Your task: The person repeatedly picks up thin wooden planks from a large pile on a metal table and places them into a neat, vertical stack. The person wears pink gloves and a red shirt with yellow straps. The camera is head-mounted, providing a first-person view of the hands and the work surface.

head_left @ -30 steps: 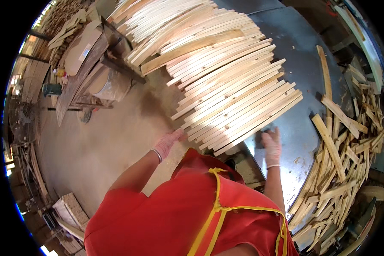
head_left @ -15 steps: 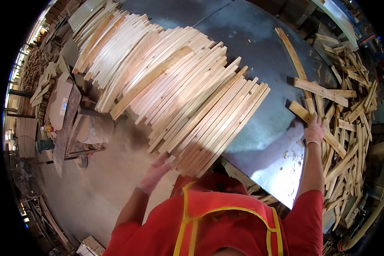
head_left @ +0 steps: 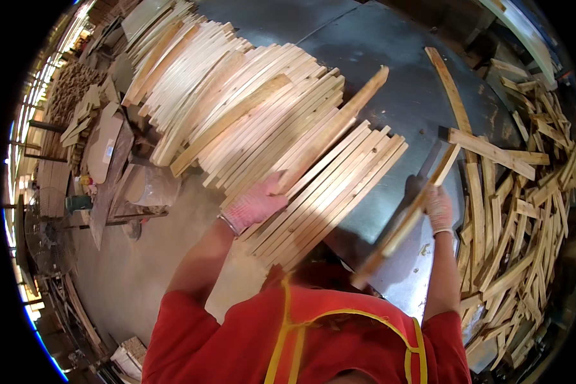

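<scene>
Wearing a pale work glove, my left hand (head_left: 257, 203) is closed on the near end of a wooden strip (head_left: 340, 123). That strip lies at a slant over the row of wooden strips (head_left: 262, 121), its far end sticking out beyond its neighbours. On the right, my gloved right hand (head_left: 438, 208) grips a second wooden strip (head_left: 411, 216) around its upper part. This one is tilted above the metal table (head_left: 390, 157), with its lower end near my body and blurred. My right fingers are partly hidden behind the strip.
A loose heap of wooden strips (head_left: 518, 249) covers the table's right side. One strip (head_left: 491, 152) lies across others at the heap's left edge, beside a long strip (head_left: 451, 89). At left stand a board-topped stand (head_left: 109, 153) and a floor fan (head_left: 41, 240).
My left hand has moved up onto the row and swung one strip out at an angle. My right hand has lifted a strip off the heap and brought it left, turning it.
</scene>
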Motion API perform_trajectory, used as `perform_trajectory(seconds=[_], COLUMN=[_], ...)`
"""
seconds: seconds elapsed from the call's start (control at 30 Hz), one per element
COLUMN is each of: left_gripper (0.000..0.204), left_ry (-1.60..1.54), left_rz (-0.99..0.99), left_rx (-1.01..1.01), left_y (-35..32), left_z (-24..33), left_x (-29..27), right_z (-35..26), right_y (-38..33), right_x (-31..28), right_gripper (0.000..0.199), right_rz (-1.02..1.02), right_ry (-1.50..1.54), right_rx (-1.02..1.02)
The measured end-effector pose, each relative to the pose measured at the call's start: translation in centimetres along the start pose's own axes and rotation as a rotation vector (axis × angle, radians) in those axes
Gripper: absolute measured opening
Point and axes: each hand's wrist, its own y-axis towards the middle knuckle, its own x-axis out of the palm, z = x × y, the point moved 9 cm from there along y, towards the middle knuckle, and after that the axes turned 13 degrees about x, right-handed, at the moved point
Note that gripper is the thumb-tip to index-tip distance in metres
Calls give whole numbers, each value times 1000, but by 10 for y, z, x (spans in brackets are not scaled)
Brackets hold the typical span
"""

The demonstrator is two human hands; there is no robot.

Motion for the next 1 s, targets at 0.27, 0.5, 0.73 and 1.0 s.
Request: perform_trajectory(seconds=[0.27,0.5,0.73,1.0], left_gripper=[45,42,58,63], left_ry=[469,-1063,-24,391], left_rz=[998,1024,52,355], left_rx=[-113,-492,-295,246], left_y=[-86,-132,-135,26], left_z=[-105,-245,-139,-11], left_x=[-119,73,82,58], right_z=[-86,-86,-58,-138], right_y=[-131,-143,-105,-82], right_x=[155,136,104,60], right_gripper=[80,81,88,79], right_rz=[-472,-519,-100,140], right_ry=[468,628,447,32], right_rx=[-32,-26,-49,-415])
